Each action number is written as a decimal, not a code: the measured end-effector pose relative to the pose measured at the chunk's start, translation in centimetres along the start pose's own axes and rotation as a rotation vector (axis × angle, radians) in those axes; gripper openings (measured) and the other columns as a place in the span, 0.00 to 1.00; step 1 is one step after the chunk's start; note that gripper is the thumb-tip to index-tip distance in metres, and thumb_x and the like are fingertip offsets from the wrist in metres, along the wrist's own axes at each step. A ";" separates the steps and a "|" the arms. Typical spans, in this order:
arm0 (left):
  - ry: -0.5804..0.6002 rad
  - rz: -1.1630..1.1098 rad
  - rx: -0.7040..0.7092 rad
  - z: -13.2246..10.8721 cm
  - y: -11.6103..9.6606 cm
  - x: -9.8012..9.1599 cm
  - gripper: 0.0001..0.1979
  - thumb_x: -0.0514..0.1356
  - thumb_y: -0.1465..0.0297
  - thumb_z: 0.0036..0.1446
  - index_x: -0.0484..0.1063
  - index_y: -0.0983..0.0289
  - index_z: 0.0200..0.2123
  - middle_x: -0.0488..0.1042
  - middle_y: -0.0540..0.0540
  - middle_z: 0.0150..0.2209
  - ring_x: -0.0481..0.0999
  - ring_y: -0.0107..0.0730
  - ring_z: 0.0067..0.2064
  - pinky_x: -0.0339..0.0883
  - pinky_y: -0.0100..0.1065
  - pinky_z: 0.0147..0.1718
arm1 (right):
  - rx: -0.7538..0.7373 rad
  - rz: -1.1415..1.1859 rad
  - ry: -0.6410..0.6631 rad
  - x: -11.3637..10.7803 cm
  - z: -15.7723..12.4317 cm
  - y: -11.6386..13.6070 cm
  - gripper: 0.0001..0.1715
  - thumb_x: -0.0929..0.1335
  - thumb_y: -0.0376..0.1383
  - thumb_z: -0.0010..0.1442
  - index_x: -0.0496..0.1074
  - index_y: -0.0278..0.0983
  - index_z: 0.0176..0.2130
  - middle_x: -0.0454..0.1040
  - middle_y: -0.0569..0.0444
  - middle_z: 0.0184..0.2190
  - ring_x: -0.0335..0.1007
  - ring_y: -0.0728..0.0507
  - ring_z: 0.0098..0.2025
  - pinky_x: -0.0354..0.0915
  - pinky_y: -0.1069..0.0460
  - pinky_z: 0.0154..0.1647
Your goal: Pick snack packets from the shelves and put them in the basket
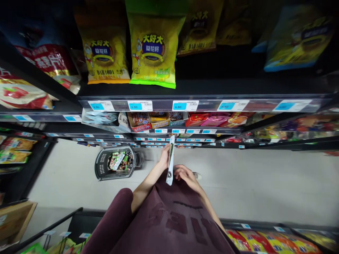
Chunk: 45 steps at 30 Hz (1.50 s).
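A long, narrow white packet (171,158) with a dark green stripe is upright in front of my body, seen nearly edge-on. My left hand (165,155) grips it along its left side, the fingers partly hidden behind it. Close to the packet's lower right side is my right hand (185,174), its fingers loosely bent and apart, with nothing visible in them. On the floor to the left stands a dark grey shopping basket (101,165) with several packaged goods inside.
Ahead rises a black shelf (227,88) with yellow sunflower seed bags (155,53) on top and small snack boxes (140,121) below. Another shelf of red and yellow bags (272,241) is at the lower right. A cardboard box (16,222) sits at the lower left.
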<state>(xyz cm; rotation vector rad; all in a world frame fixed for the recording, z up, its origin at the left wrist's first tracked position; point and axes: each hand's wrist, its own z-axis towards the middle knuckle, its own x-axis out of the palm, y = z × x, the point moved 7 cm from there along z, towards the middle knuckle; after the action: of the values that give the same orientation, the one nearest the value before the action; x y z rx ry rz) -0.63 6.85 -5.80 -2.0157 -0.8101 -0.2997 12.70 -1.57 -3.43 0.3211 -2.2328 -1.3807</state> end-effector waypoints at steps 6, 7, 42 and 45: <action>-0.125 0.162 0.223 -0.6 -1.6 -0.5 0.10 0.68 0.64 0.47 0.77 0.63 0.31 0.77 0.51 0.32 0.72 0.30 0.33 0.63 0.29 0.35 | -0.006 0.027 -0.192 -1.6 0.0 -0.6 0.23 0.69 0.50 0.58 0.70 0.39 0.48 0.75 0.51 0.37 0.72 0.45 0.35 0.69 0.50 0.35; -0.138 0.185 0.237 -0.7 -1.9 -0.5 0.11 0.68 0.64 0.47 0.78 0.64 0.32 0.78 0.52 0.33 0.73 0.31 0.35 0.63 0.30 0.36 | 0.001 -0.004 -0.206 -1.7 0.0 -0.9 0.24 0.71 0.48 0.56 0.71 0.39 0.47 0.76 0.52 0.37 0.72 0.45 0.35 0.69 0.50 0.36; 0.578 1.595 0.539 -14.4 -12.8 2.7 0.11 0.59 0.64 0.61 0.79 0.58 0.43 0.80 0.52 0.44 0.78 0.32 0.46 0.66 0.29 0.45 | -0.176 -0.540 -0.235 -1.0 0.1 -0.7 0.16 0.68 0.48 0.58 0.78 0.39 0.35 0.78 0.48 0.39 0.75 0.40 0.42 0.70 0.51 0.45; 0.546 1.686 0.595 -15.0 -14.1 2.8 0.11 0.57 0.65 0.64 0.79 0.59 0.41 0.80 0.52 0.41 0.78 0.31 0.44 0.67 0.29 0.44 | -0.145 -0.548 -0.307 -1.9 0.0 -1.2 0.19 0.68 0.50 0.58 0.77 0.39 0.41 0.79 0.48 0.42 0.76 0.40 0.43 0.71 0.51 0.46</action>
<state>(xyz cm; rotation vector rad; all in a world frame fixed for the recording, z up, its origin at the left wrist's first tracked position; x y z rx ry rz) -6.18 0.76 13.31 -1.3168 1.0790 0.3435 14.25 -1.27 -5.09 0.7561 -2.3702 -1.9773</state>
